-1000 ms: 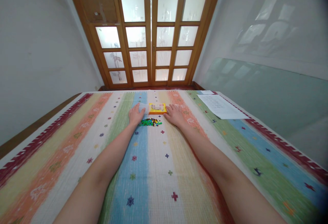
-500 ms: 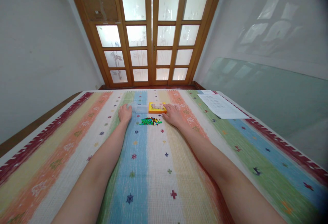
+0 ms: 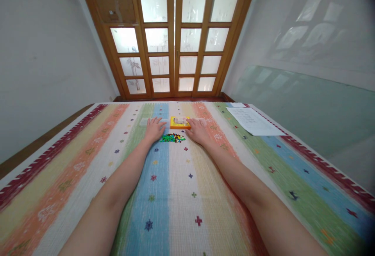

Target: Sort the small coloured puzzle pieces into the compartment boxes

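A small yellow box (image 3: 179, 122) lies far out on the striped tablecloth (image 3: 73, 162), with a heap of small coloured pieces (image 3: 172, 137) just in front of it. A clear plastic lid or tray (image 3: 144, 122) lies to the left of the box. My left hand (image 3: 154, 129) rests flat between the clear piece and the heap, fingers spread, holding nothing. My right hand (image 3: 197, 130) lies flat at the box's right end, fingertips touching or nearly touching the box, fingers stretched out.
A white printed sheet (image 3: 253, 121) lies at the far right of the table. Wooden glazed doors (image 3: 175, 37) stand behind the table. A glass pane (image 3: 307, 107) leans along the right wall.
My left hand moved left with the clear piece, let it go there, and has come back right beside the coloured heap. The right hand has barely shifted.
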The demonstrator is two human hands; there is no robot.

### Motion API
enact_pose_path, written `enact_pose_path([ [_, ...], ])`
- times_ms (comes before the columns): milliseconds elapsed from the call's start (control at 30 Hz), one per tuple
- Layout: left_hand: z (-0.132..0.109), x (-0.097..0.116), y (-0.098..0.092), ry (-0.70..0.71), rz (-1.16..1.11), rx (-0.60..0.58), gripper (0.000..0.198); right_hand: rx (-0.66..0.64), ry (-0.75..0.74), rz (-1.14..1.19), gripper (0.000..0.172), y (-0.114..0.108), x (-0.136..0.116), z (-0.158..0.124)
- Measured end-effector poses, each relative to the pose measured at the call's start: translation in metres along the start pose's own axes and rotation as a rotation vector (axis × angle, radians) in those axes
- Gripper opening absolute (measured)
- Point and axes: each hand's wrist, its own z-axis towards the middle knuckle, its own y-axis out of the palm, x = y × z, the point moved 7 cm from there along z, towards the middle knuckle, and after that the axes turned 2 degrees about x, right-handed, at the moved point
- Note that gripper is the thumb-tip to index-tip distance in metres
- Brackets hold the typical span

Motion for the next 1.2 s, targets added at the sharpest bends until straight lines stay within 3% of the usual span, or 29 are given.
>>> enact_pose_path([
  [100,-0.003,-0.004,0.004,-0.032,0.016,-0.024,0.041,0.012,0.005,0.002,0.062,0.002,0.001,0.003],
  [267,-0.004,-0.025,-0.003,-0.156,0.004,0.005,0.040,0.034,0.024,0.013,0.055,0.005,0.003,0.015],
  [433,-0.003,-0.032,-0.009,-0.185,-0.002,0.025,0.039,0.018,0.052,0.022,0.045,0.004,0.002,0.033],
  [633,-0.006,-0.066,-0.020,-0.311,0.022,0.113,0.037,-0.036,0.098,0.010,0.035,0.009,0.001,0.055],
  [833,-0.009,-0.081,-0.026,-0.351,0.022,0.136,0.037,-0.092,0.007,0.006,0.028,0.021,-0.026,0.075],
  [1100,-0.016,-0.111,-0.034,-0.423,-0.037,0.165,0.031,-0.102,-0.075,0.037,0.038,0.044,-0.067,0.095],
  [1200,-0.017,-0.112,-0.034,-0.425,-0.045,0.167,0.032,-0.109,-0.079,0.021,0.037,0.050,-0.074,0.096],
])
